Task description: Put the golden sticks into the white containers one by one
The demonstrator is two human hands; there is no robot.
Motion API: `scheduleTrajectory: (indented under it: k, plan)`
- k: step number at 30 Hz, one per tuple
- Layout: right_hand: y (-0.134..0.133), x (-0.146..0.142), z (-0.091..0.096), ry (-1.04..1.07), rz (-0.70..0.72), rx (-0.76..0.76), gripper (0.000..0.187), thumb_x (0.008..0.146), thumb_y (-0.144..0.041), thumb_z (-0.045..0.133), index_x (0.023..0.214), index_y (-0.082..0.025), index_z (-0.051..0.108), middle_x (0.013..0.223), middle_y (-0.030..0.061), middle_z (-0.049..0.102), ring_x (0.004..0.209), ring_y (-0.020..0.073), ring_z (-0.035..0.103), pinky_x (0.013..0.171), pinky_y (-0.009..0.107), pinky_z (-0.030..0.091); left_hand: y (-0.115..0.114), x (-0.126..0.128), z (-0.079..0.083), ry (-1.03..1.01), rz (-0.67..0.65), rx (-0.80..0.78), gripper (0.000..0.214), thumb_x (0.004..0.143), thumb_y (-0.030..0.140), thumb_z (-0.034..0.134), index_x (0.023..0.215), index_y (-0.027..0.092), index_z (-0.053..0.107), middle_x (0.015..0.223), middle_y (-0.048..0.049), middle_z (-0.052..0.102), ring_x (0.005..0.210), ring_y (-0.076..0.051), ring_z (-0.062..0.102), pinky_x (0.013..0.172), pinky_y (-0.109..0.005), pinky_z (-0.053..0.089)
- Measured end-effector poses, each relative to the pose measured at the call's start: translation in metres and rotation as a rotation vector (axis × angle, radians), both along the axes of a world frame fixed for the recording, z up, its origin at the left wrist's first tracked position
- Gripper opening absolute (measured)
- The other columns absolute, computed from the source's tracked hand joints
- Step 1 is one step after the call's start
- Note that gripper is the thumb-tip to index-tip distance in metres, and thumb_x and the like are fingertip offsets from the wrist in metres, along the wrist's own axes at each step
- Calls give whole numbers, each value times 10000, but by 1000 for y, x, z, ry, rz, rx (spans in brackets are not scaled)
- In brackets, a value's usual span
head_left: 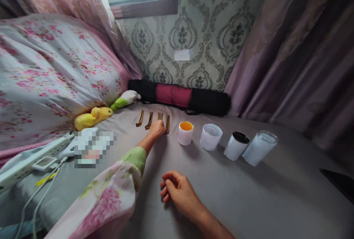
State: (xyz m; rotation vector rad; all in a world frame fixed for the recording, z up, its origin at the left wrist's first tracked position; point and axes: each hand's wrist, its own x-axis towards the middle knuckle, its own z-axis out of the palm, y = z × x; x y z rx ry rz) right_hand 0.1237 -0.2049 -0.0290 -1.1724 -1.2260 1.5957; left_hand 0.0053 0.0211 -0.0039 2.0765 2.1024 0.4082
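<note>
My left hand (pixel 157 127) is reached forward to the bed, its fingers closed down over one set of slim gold-coloured L-shaped pieces (pixel 160 116); the tips of these show beyond the knuckles, while my fingertips are hidden. Close on its right lies another gold L-shaped set (pixel 167 124). To its left rest a similar gold piece (pixel 149 120) and, farther out, one more gold L-shaped piece (pixel 140 118). Nearer to me, my right hand (pixel 181 192) hovers or rests over the grey sheet with loosely curled fingers, apart and holding nothing.
Right of the gold pieces stand a white cup with orange inside (pixel 185 137), a whitish tub (pixel 211 139), a black-lined can (pixel 234 150) and a glass jar (pixel 258 152). A black-and-maroon bag (pixel 174 96) lies along the wall. Left are plush toys (pixel 94 118) and a power strip (pixel 35 161).
</note>
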Motion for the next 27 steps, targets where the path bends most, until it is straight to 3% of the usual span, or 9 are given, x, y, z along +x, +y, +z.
scheduleTrajectory:
  k: [9, 19, 27]
  plan:
    - [3, -1, -8, 54, -6, -15, 305, 754, -381, 514, 892, -109, 523, 770, 52, 575, 543, 88, 560, 481, 229, 465, -4, 4, 0, -37, 5, -20, 258, 706, 272, 515, 858, 139, 677, 913, -162, 649, 869, -236, 599, 682, -264, 436]
    - [6, -2, -3, 49, -18, -52, 338, 749, -416, 513, 889, -108, 510, 784, 53, 570, 533, 82, 554, 474, 230, 464, 3, -1, -2, -30, -23, -51, 267, 695, 245, 527, 886, 134, 678, 904, -147, 656, 866, -212, 598, 670, -232, 422]
    - [9, -1, -4, 99, -40, -70, 387, 721, -470, 533, 878, -118, 503, 785, 41, 561, 528, 88, 567, 447, 219, 447, 3, -1, 5, -82, -56, 6, 250, 710, 245, 490, 834, 131, 674, 897, -149, 653, 901, -231, 583, 667, -247, 414]
